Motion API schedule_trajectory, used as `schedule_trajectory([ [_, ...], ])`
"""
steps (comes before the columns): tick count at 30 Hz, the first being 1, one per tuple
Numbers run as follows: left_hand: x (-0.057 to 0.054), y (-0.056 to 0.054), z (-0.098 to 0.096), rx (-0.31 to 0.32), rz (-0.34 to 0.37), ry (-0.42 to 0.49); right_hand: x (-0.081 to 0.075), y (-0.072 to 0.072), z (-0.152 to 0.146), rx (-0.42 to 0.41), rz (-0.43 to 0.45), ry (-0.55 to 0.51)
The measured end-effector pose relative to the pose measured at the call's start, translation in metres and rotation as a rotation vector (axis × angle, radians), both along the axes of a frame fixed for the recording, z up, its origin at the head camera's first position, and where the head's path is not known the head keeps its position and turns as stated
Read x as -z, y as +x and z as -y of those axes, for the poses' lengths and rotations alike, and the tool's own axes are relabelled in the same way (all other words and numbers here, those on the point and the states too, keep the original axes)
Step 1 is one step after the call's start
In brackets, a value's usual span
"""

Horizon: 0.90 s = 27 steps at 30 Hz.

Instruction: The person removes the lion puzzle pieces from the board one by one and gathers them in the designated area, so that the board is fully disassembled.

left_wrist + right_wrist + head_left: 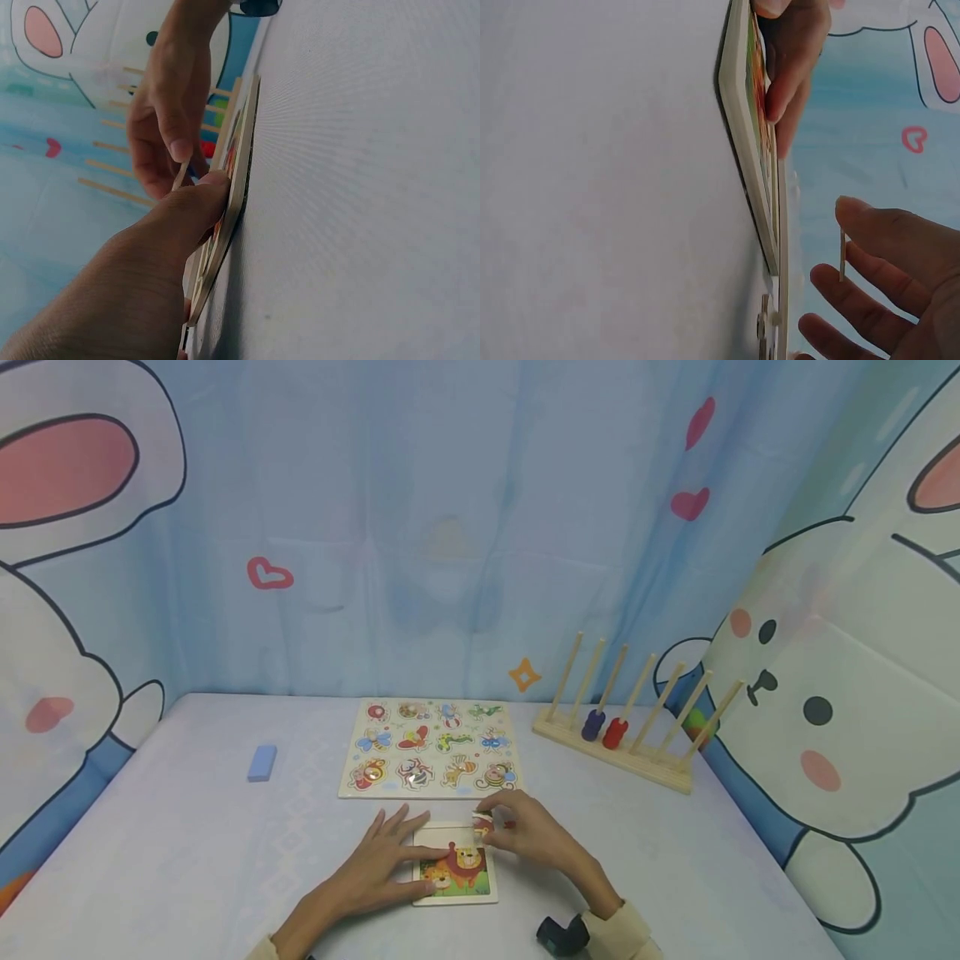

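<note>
A small wooden jigsaw puzzle (480, 883) with a lion picture lies in a pale wooden frame (454, 901) near the front of the table. Across its left side rests my left hand (375, 870), fingers spread, with the thumb and index finger touching the picture. My right hand (531, 832) pinches a thin puzzle piece (482, 824) between thumb and fingers, above the frame's upper right corner. Edge-on, the piece (843, 259) appears in the right wrist view, apart from the board. The upper strip of the frame shows bare wood.
Behind the frame lies a larger wooden peg puzzle (431, 747) with insect pictures. A wooden peg rack (622, 756) with purple, red and green beads stands at the back right. A blue block (262, 763) is on the left. A printed curtain (420, 527) surrounds the table.
</note>
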State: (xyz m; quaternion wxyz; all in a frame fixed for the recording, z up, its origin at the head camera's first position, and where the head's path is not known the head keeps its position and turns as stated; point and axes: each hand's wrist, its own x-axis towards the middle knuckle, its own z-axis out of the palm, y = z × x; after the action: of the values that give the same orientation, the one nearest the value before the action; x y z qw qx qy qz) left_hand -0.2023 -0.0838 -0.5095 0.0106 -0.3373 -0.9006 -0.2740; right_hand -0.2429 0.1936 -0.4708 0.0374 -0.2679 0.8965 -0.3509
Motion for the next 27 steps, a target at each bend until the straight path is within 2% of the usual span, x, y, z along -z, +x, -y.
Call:
schedule_trajectory([
  [6, 0.001, 0.0, 0.0, 0.0, -0.007, 0.011, -0.003, -0.004, -0.013, 0.014, -0.007, -0.026],
  [14, 0.0, 0.001, 0.0, 0.005, -0.01, 0.025, -0.006, -0.009, -0.035, 0.076, 0.016, -0.029],
  [21, -0.002, 0.001, 0.0, 0.01, -0.011, 0.032, -0.014, -0.015, -0.075, 0.124, 0.114, 0.007],
  [27, -0.003, 0.002, 0.001, 0.008, 0.001, 0.021, -0.017, -0.015, -0.104, 0.094, 0.241, 0.027],
])
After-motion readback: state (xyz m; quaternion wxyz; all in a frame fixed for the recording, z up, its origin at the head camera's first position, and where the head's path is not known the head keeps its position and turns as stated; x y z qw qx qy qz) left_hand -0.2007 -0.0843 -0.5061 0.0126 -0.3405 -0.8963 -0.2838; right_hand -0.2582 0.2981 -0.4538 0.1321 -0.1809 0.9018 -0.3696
